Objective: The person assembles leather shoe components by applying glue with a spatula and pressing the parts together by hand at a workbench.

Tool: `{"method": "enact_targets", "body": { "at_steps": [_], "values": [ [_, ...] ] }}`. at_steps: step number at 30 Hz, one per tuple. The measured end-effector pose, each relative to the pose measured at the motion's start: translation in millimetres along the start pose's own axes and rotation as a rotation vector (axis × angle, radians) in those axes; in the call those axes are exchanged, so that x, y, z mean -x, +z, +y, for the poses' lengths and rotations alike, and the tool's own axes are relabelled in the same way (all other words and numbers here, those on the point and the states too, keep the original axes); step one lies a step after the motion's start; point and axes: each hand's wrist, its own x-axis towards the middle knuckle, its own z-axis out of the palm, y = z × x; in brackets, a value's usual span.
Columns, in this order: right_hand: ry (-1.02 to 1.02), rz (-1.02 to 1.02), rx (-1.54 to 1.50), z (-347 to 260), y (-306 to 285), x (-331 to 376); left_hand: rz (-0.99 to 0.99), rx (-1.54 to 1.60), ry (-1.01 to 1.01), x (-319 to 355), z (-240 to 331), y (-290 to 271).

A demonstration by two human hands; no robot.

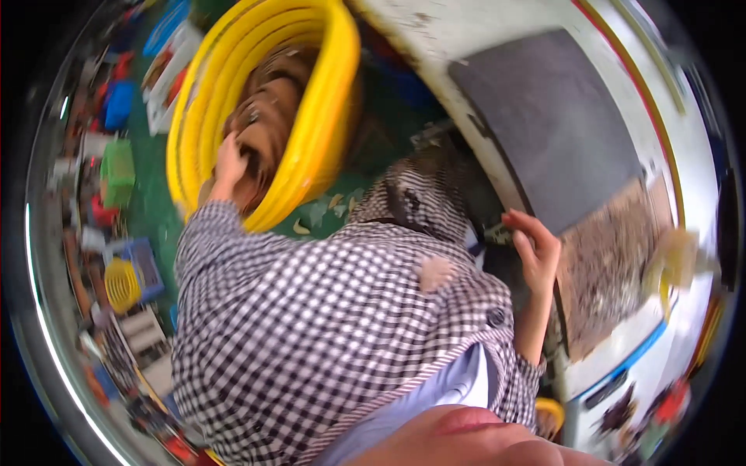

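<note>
Brown pieces (272, 116) being contained in yellow basket (338, 62), being touched at near end by left grip (228, 167); closure cannot be told. Right grip (538, 256) being held apart beside bench (427, 39). Pieces being judged soft, light; edges being favoured for hold.

No readable text, label, brand, number or sign is showing in the head view.
</note>
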Motion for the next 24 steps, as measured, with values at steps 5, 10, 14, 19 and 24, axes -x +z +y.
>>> {"method": "enact_targets", "body": {
  "at_steps": [5, 10, 14, 19, 24],
  "values": [
    [-0.225, -0.05, 0.208, -29, 9, -17, -0.499, 0.325, 0.493, -145, -10, 114],
    [-0.339, 0.456, 0.235, -36, 1, 18, -0.618, 0.383, 1.076, -249, 276, 207],
    [-0.221, 0.877, -0.004, -8, 3, 59, -0.492, 0.218, 1.114, -323, 283, 141],
    [-0.196, 0.895, -0.217, 27, -7, 101, -0.284, 0.03, 0.94, -359, 209, 38],
    [-0.291, 1.26, 0.152, 24, -15, 142, -0.165, -0.022, 0.804, -380, 184, -1]
  ]
}}
